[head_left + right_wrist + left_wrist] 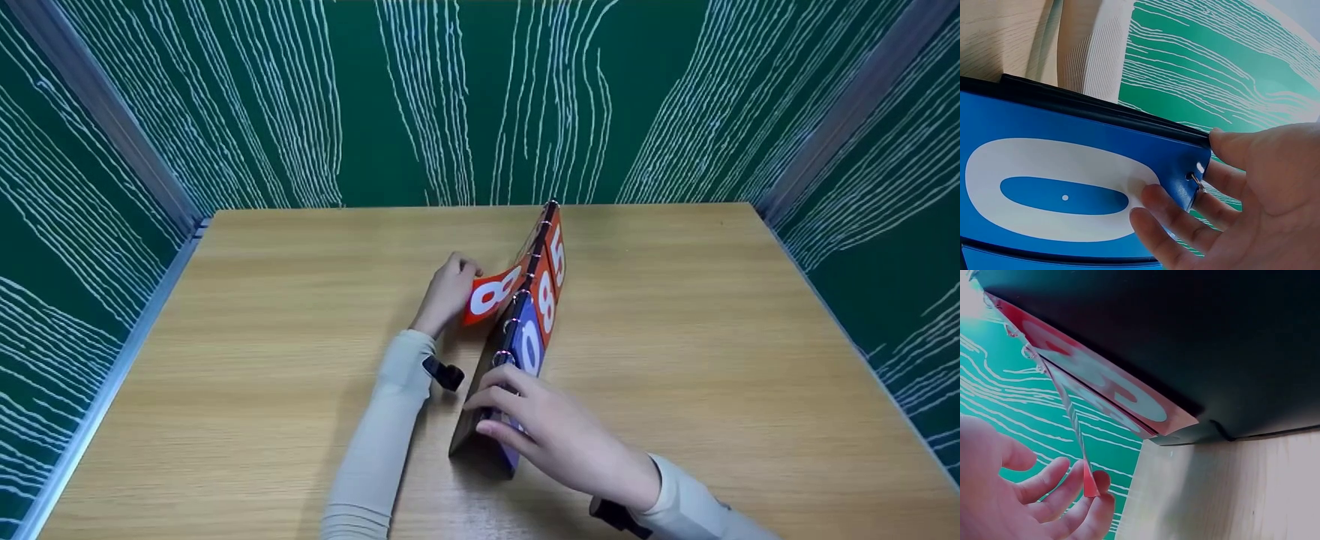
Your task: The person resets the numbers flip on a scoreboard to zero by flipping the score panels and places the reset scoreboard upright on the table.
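Note:
A tent-shaped black flip scoreboard stands on the table, its ridge running away from me. Red number cards and blue ones hang from metal rings along that ridge. On its left side, my left hand pinches the free end of a lifted red card with a white 8; the card's red end shows between the fingers in the left wrist view. My right hand grips the scoreboard's near end, fingers over the ridge. In the right wrist view, its fingertips overlap a blue card with a white 0.
The wooden table extends on both sides of the scoreboard. Green panels with white wavy lines rise behind it and at both sides, with grey posts at the corners. More red cards hang on the scoreboard's right face.

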The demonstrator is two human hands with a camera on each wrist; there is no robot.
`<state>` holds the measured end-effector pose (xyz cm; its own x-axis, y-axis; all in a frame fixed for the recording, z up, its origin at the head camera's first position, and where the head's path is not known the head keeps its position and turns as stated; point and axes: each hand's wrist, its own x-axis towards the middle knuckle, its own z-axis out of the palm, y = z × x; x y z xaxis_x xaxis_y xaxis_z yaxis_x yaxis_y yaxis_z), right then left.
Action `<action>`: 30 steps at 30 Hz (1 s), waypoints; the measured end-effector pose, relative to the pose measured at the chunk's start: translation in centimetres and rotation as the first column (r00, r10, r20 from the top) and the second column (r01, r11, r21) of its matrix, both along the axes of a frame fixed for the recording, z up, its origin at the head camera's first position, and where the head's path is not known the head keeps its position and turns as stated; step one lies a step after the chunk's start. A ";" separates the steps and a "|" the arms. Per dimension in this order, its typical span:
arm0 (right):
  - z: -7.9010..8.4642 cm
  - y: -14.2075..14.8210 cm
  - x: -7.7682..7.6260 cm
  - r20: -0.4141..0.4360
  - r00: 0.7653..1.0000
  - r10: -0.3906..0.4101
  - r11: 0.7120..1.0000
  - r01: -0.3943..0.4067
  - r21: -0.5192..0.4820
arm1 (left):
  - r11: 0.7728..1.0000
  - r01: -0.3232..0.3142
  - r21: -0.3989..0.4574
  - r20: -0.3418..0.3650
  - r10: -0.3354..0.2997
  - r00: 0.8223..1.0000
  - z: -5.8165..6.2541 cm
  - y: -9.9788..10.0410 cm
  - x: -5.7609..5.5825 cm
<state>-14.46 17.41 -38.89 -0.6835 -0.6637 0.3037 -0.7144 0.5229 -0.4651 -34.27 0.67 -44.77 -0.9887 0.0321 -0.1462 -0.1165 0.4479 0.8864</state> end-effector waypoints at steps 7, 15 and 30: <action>0.1 0.0 0.0 0.016 1.000 -0.004 1.000 0.004 0.004 | 0.998 -0.006 0.060 0.079 0.002 0.997 0.3 -0.6 0.0; 0.1 0.0 0.0 0.035 0.999 -0.013 1.000 0.013 0.018 | 0.995 -0.027 0.096 0.092 0.018 0.996 1.1 -1.5 0.0; 0.2 -0.1 0.1 -0.006 1.000 -0.012 1.000 0.012 0.013 | 0.991 -0.053 0.125 0.011 0.052 0.999 1.6 -2.7 -0.3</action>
<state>-14.36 17.35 -38.67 -0.6897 -0.6595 0.2988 -0.7106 0.5375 -0.4539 -34.56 -2.07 -43.15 -0.9884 -0.0012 -0.1518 -0.1439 0.3264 0.9342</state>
